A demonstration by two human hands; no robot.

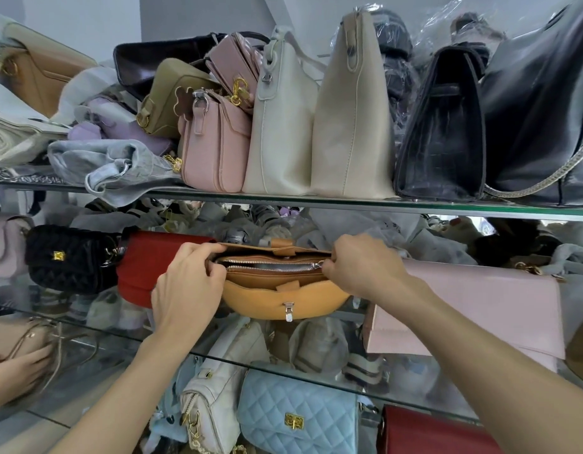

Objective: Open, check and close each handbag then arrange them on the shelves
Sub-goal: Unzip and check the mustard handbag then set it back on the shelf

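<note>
1. While both hands work at the middle glass shelf (316, 358), the tan handbag (283, 299) sits at its front edge, w/ the curved front hanging past the glass lip.
2. Left hand (185, 290) has its fingers (214, 268) closed on the bag's left end; right hand (362, 267) pinches the zip pull (318, 265) at the right end of the opening.
3. Zip is open along most of the top; inside shows a dark slot only, contents can't be made out. Flap is thrown back behind; silver clasp (288, 311) hangs on the front.
4. Room to move: tight. Red bag (136, 267) touches the left hand's side, black quilted bag (70, 257) just beside that; pale pink flat bag (480, 306) lies near on the right & overhangs the shelf edge. Behind is a heap of wrapped stuff.
5. Top shelf (349, 204) is packed edge to edge: pink bag (214, 142), two cream bags (316, 126), black croc-look bag (444, 126), large black bag (539, 109).
6. Below: light blue quilted bag (300, 417), white bag (211, 398) w/ chain, dark red bag (431, 434).
7. Another person's hand (18, 368) rests low at the left edge on a beige bag.
</note>
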